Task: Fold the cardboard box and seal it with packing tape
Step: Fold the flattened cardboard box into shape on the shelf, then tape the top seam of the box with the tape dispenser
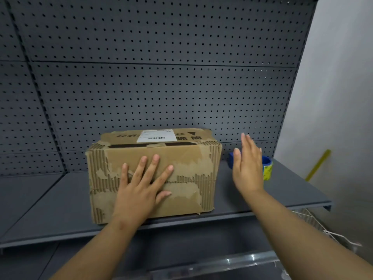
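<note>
Cardboard box (191, 164): set on shelf (50, 199), pegboard (161, 87) behind. Label (156, 136): placed on box top. Tape roll (267, 166): set right of box, partly hidden behind right hand (247, 166). Left hand (141, 186): laid on box's near face.

One head-worn wide-angle camera looks forward and slightly down at a grey shelf (60, 209) and its pegboard back (161, 87), from close by.

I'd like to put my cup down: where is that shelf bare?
Left of the cardboard box, the grey shelf lies bare to the pegboard. Right of the box it is crowded: the right hand hovers before the tape roll. Beyond the roll, a bare corner.
</note>
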A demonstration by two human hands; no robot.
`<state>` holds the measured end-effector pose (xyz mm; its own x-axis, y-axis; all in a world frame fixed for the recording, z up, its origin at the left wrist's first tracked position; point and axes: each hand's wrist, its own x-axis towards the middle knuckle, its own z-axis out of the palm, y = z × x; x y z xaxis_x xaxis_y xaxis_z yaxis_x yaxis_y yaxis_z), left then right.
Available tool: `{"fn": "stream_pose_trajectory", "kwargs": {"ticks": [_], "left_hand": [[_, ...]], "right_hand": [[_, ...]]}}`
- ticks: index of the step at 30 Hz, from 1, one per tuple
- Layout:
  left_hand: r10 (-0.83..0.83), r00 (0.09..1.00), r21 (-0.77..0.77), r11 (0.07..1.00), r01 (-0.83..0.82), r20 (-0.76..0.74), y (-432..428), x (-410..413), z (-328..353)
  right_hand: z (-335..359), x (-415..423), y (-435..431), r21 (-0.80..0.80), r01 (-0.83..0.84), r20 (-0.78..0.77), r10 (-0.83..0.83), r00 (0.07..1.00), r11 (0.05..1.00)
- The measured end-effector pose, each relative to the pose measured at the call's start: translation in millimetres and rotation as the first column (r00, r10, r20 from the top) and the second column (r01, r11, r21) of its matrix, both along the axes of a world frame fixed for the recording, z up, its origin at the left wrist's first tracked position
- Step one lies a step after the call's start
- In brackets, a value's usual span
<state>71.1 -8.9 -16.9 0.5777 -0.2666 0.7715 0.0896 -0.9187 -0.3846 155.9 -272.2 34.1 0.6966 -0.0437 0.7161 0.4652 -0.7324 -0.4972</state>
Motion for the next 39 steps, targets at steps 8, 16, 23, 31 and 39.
{"fn": "stream_pose_trajectory", "kwargs": {"ticks": [8, 16, 23, 31, 39], "left_hand": [[0.020, 1.000, -0.018, 1.000, -0.020, 0.002, -4, 8, 5], [0.054, 0.999, -0.011, 0.998, -0.054, -0.005, -2, 15, 15], [0.080, 0.993, -0.058, 0.995, -0.085, -0.082, -5, 13, 22], [0.086, 0.987, -0.097, 0.990, -0.100, -0.135, -9, 9, 25], [0.088, 0.986, -0.096, 0.990, -0.103, -0.144, -10, 5, 23]], "right_hand": [[-37, 68, -42, -0.545, 0.107, -0.484, -0.416, 0.770, 0.832], [-43, 87, -46, -0.732, 0.015, -0.499, -0.551, 0.669, 0.681], [-50, 77, -45, -0.804, 0.000, -0.378, -0.511, 0.772, 0.595], [-42, 64, -52, -0.767, -0.003, -0.347, -0.412, 0.842, 0.641], [-57, 44, -58, -0.765, -0.009, -0.260, -0.296, 0.919, 0.644]]}}
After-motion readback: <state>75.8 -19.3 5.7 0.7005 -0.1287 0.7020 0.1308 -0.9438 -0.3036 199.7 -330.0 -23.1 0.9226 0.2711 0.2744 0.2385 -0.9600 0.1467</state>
